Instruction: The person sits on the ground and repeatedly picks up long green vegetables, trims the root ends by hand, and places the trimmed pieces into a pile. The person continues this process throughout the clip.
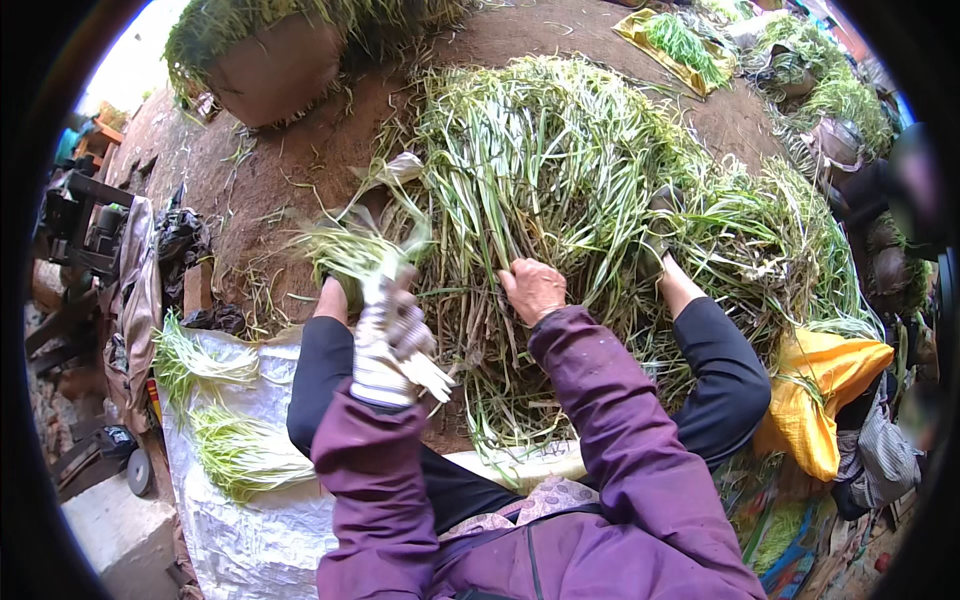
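Note:
A large heap of long green stalks with pale lower ends (540, 165) lies on the ground between and beyond my feet. My left hand (397, 322), in a striped knit glove, is closed around a bunch of green stalks (352, 251); its leaves fan out above the fist and white ends stick out below. Leaves and glove are partly blurred. My right hand (534, 289) is bare and rests at the near edge of the heap, its thumb and fingers against some stalks. Whether it grips any of them cannot be told.
On a white woven sheet (247, 540) at the left lie bunches of trimmed green stalks (244, 454). A yellow sack (825, 397) is at the right. Beyond the heap are a large bundle topped with greens (277, 67) and a yellow cloth (637, 30) with more greens. A concrete block (120, 532) stands lower left.

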Available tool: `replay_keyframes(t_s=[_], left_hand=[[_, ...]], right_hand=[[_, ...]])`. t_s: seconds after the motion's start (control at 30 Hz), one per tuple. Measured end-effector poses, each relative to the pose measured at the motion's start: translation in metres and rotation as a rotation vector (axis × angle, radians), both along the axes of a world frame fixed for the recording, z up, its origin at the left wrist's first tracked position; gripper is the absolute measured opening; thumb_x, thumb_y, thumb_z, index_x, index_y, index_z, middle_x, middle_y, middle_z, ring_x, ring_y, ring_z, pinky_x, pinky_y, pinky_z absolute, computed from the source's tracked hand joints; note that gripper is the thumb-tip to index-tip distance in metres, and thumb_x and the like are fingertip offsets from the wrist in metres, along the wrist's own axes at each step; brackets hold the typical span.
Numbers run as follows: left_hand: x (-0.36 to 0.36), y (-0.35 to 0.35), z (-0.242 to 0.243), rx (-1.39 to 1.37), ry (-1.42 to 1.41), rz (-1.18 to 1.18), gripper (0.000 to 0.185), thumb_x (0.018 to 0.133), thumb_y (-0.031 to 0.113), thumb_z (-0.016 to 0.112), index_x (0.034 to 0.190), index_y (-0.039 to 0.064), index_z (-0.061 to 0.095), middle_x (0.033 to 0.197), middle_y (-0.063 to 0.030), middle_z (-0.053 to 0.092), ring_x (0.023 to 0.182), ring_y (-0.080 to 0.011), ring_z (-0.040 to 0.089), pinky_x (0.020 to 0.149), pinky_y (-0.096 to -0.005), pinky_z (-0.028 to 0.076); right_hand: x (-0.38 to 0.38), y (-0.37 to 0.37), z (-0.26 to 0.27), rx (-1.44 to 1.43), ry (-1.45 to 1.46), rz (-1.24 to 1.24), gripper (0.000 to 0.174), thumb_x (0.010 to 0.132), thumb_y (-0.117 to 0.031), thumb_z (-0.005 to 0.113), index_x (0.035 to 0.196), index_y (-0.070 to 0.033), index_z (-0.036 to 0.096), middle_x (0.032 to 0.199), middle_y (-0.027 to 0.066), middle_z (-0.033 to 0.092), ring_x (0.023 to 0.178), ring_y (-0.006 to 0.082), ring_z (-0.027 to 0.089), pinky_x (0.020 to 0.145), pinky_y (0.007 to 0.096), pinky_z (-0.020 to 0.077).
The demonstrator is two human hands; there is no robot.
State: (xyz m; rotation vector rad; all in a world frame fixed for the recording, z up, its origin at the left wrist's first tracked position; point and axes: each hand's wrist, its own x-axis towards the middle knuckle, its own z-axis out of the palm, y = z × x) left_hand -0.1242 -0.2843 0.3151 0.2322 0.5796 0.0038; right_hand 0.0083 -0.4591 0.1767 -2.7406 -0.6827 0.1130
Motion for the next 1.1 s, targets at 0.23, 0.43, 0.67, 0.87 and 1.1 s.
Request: replay_keyframes(t_s=[0.23,0.43,0.67,0.87,1.1], left_hand=[[-0.008,-0.04,-0.071,0.151,-0.067,-0.079,0.031,0.09,0.028,0.054,0.112,0.006,0.053,0.07,-0.0038,0.06,0.034,-0.0068,0.038,0.029,-0.0209,0.028],[0.001,-0.068,-0.061,0.721,0.168,-0.204,0.045,0.081,0.03,0.067,0.11,-0.001,0.055,0.077,-0.0088,0.063,0.04,-0.0069,0.047,0.033,-0.0178,0.033],[-0.007,-0.075,-0.088,0.834,0.142,-0.255,0.035,0.076,0.011,0.07,0.107,0.001,0.058,0.064,0.0006,0.057,0.043,-0.0045,0.046,0.037,-0.0168,0.032],[-0.01,-0.078,-0.077,0.784,0.16,-0.17,0.037,0.074,0.007,0.071,0.107,0.0,0.058,0.065,0.0,0.058,0.043,-0.0051,0.045,0.038,-0.0174,0.033],[-0.022,-0.089,-0.065,0.771,0.046,0.067,0.037,0.08,0.004,0.065,0.115,0.001,0.053,0.073,-0.0012,0.059,0.042,-0.0041,0.044,0.034,-0.0177,0.03]], right_hand=[[-0.03,-0.038,0.055,0.783,0.459,-0.112,0.016,0.084,-0.016,0.061,0.086,0.0,0.063,0.066,0.0053,0.059,0.055,0.012,0.052,0.049,0.0269,0.0429],[-0.102,-0.072,0.078,0.832,0.425,0.151,0.01,0.08,-0.007,0.064,0.082,0.003,0.061,0.067,0.006,0.055,0.056,0.0118,0.05,0.05,0.025,0.0416],[-0.122,-0.066,0.057,0.837,0.942,-0.066,0.022,0.083,-0.018,0.065,0.092,0.002,0.059,0.074,0.0038,0.06,0.065,0.0073,0.053,0.056,0.0219,0.0447],[-0.114,-0.049,0.046,1.297,1.136,-0.364,0.013,0.085,-0.016,0.064,0.086,-0.004,0.06,0.066,-0.0051,0.054,0.048,0.0006,0.04,0.041,0.0158,0.0288],[-0.122,-0.073,0.006,1.029,0.722,-0.464,0.014,0.084,-0.015,0.062,0.078,-0.004,0.055,0.063,0.0001,0.057,0.05,0.0072,0.049,0.045,0.0211,0.0375]])
